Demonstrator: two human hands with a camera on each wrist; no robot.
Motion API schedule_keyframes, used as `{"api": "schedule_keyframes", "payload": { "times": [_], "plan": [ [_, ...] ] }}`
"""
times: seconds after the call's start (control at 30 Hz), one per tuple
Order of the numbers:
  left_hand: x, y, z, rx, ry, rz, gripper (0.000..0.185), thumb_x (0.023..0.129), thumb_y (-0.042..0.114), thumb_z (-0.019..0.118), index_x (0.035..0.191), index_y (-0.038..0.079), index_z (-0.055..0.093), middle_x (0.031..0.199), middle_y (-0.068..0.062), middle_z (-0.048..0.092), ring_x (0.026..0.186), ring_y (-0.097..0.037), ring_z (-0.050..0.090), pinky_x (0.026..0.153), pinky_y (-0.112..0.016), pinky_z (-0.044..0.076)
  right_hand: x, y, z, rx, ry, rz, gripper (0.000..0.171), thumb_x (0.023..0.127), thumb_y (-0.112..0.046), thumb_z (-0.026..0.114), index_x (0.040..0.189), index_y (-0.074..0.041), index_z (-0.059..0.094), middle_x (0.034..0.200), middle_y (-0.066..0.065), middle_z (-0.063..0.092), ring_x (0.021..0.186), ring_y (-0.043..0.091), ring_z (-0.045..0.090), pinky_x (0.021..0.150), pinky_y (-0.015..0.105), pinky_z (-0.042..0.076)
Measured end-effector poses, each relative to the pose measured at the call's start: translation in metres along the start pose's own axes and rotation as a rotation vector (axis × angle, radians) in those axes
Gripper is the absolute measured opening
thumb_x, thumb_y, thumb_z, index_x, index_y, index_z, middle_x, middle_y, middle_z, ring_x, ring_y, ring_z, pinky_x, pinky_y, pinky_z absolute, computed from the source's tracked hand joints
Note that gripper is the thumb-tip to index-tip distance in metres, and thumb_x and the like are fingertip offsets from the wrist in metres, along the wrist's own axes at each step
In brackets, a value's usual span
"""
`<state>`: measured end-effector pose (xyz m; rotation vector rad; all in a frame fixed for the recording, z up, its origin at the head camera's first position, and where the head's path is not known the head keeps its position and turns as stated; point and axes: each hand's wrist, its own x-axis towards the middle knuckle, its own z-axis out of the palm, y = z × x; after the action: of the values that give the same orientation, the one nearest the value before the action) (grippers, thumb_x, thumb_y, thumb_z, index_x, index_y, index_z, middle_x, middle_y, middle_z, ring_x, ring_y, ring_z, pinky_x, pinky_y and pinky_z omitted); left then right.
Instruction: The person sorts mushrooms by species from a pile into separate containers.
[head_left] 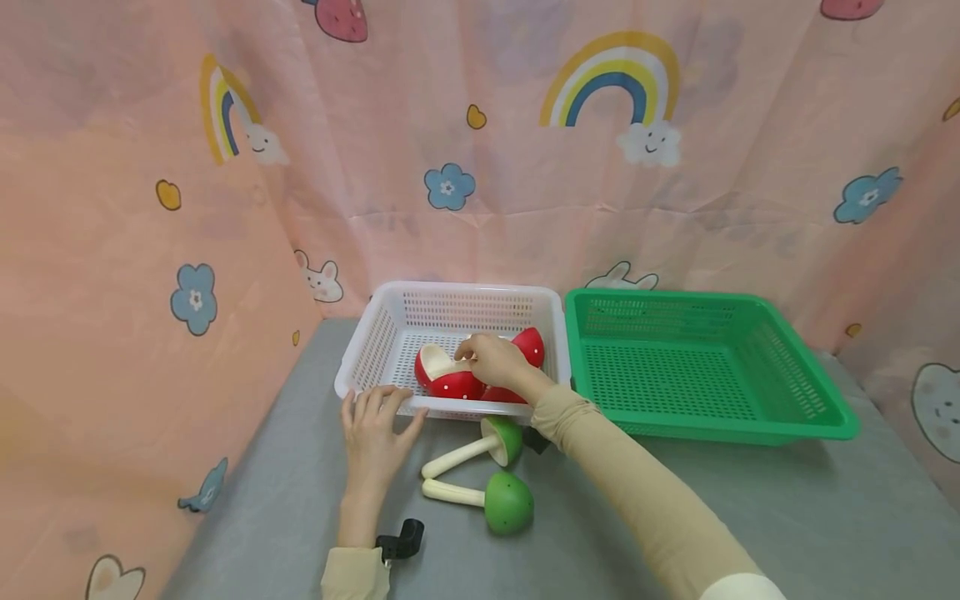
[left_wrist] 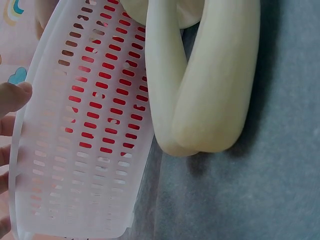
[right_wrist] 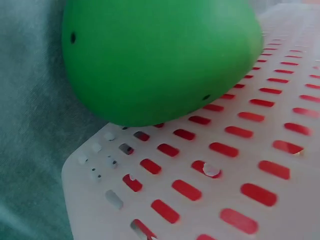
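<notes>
Reaching over the near rim of the white basket, the right hand pinches the cream stem of a red toy mushroom between thumb and fingertips, while the left hand lies with fingers spread and fairly straight against the basket's near wall, its fingertips touching the rim. The held mushroom lies on its side on the basket floor, cap toward the person, stem running up and to the right into the pinching fingers; a second red mushroom lies just behind the right hand, touching or nearly touching it. So the grasped piece sits directly under the right hand and slightly right of the left one, and the right hand is plainly the nearer. To the right, edge to edge with the white basket, stands a green basket, on the right arm's own side. On the grey worktop, just in front of the white basket and between the two forearms, lie two green mushrooms, their pale stems pointing left toward the left hand and meeting near their tips. A small black clip shows at the left wrist.
</notes>
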<state>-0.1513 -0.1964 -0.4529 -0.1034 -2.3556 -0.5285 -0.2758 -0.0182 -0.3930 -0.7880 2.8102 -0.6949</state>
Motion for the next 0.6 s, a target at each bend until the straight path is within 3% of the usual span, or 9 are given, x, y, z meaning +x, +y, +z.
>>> {"api": "schedule_keyframes", "payload": {
  "times": [0.23, 0.5, 0.6],
  "plan": [
    [0.0, 0.0, -0.001, 0.001, -0.009, -0.012, 0.029, 0.076, 0.026, 0.081, 0.1, 0.014, 0.07, 0.102, -0.007, 0.066, 0.107, -0.03, 0.056, 0.111, -0.06, 0.026, -0.009, -0.002, -0.009, 0.07, 0.039, -0.002, 0.031, 0.09, -0.008, 0.055, 0.117, -0.011, 0.068, 0.12, 0.009, 0.067, 0.109, 0.025, 0.062, 0.094, 0.041, 0.052],
    [0.0, 0.0, -0.001, -0.008, -0.016, -0.012, 0.03, 0.076, 0.027, 0.081, 0.101, 0.014, 0.07, 0.103, -0.007, 0.066, 0.107, -0.029, 0.056, 0.111, -0.06, 0.025, -0.027, 0.012, -0.025, 0.146, 0.159, -0.045, 0.027, 0.09, -0.005, 0.054, 0.112, -0.007, 0.069, 0.118, 0.01, 0.067, 0.099, 0.025, 0.065, 0.084, 0.039, 0.055],
    [0.001, -0.001, -0.001, -0.01, -0.007, -0.004, 0.03, 0.076, 0.026, 0.081, 0.101, 0.013, 0.07, 0.102, -0.007, 0.066, 0.106, -0.029, 0.056, 0.111, -0.06, 0.025, -0.035, 0.017, -0.031, 0.185, 0.19, -0.013, 0.027, 0.09, -0.006, 0.056, 0.113, -0.007, 0.068, 0.118, 0.01, 0.067, 0.1, 0.025, 0.064, 0.084, 0.038, 0.057]
  ]
}}
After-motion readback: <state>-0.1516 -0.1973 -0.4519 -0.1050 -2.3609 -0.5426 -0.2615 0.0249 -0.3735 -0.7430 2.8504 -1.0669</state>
